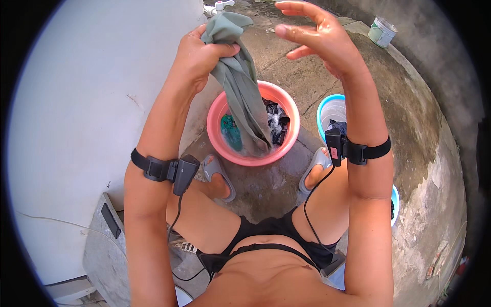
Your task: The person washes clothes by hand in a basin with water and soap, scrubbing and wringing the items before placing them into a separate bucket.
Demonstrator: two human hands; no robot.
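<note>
My left hand [207, 53] grips a wet grey-green cloth garment [239, 82] near its upper end, and the thumb presses over a fold. The cloth hangs down at a slant, its lower end inside a pink plastic basin [215, 134] on the ground. Soapy water fills the basin. A dark garment [282, 124] with suds lies at the basin's right, and a teal green item [231, 132] sits at its left. To the right of the raised cloth, my right hand [316, 42] is up with its fingers apart, holding nothing. Its skin looks wet.
A blue-rimmed basin [332, 101] with dark cloth stands right of the pink one, partly behind my right forearm. A white tap [220, 5] is at the top, by the white wall [96, 96]. A paint bucket [383, 32] stands far right. My slippered feet flank the pink basin.
</note>
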